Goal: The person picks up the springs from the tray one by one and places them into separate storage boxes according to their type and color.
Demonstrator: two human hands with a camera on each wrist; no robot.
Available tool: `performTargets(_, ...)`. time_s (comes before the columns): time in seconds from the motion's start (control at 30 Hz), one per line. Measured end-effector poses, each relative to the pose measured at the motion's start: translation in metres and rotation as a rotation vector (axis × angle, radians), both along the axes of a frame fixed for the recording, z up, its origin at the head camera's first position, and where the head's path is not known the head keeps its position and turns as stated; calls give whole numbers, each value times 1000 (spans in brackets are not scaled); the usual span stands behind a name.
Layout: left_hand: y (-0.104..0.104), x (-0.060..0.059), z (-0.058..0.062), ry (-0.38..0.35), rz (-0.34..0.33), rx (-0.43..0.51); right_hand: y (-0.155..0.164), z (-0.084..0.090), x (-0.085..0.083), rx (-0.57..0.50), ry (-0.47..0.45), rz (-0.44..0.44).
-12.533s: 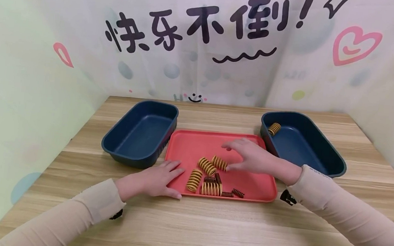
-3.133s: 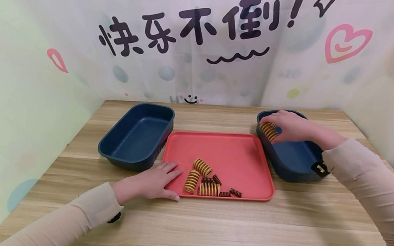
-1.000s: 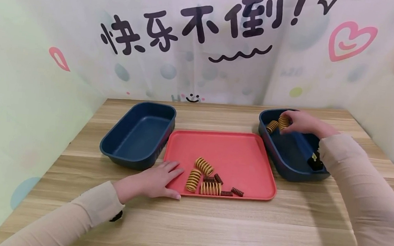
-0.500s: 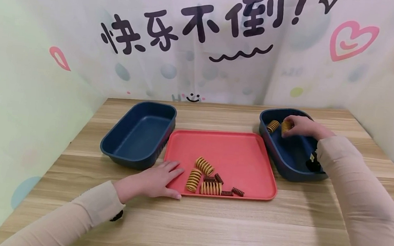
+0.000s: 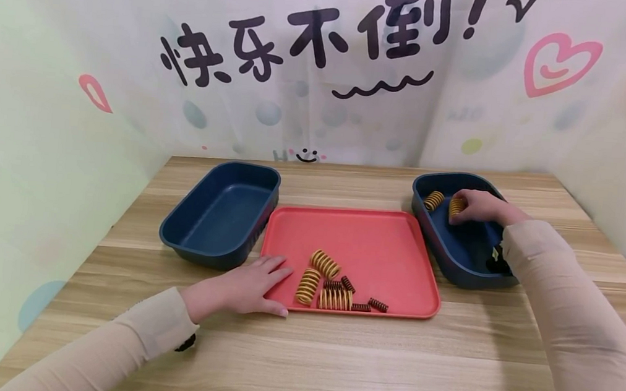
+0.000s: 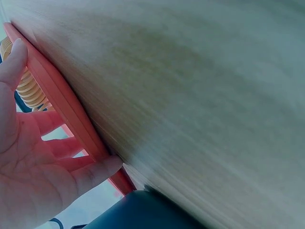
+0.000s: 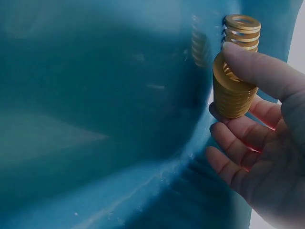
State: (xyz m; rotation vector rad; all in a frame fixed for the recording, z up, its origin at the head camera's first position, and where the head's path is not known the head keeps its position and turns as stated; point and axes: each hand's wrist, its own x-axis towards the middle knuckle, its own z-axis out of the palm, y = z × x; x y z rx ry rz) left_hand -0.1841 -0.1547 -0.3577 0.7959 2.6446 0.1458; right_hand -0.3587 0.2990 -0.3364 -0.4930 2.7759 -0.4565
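Observation:
Inside the right blue bin point(image 5: 465, 274), my right hand point(image 5: 478, 208) pinches a yellow coil spring point(image 7: 233, 93) between thumb and fingers. Another yellow spring point(image 5: 433, 200) lies in the bin's far left corner, to the left of the held one. My left hand point(image 5: 246, 286) rests with spread fingers on the left front corner of the red tray point(image 5: 365, 237); in the left wrist view its fingers lie across the tray's rim point(image 6: 62, 98). Near those fingers, the tray bears three yellow springs point(image 5: 307, 286) and several small dark springs point(image 5: 378, 305) along its front edge.
A second blue bin point(image 5: 218, 218) stands left of the tray, close to its left edge. The wooden table point(image 5: 332, 365) extends in front of the tray. A printed cloth point(image 5: 310, 96) hangs behind the table.
Over the last second my right hand has lowered the held spring deeper into the right bin, slightly rightward. Since the oldest frame, that spring has left the tray. My left hand stays put.

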Motion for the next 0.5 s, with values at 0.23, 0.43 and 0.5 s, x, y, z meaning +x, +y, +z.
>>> performTargets(0.23,1,0,1,1,-1,0,3,-5,0,-1,-12,-4)
performTargets(0.43,1,1,1,1,-1,-2,4,-6,-1,-8,-19,1)
performTargets(0.5,1,1,2,-2,2,-4,3,-6,-1,-10,-25,-1)
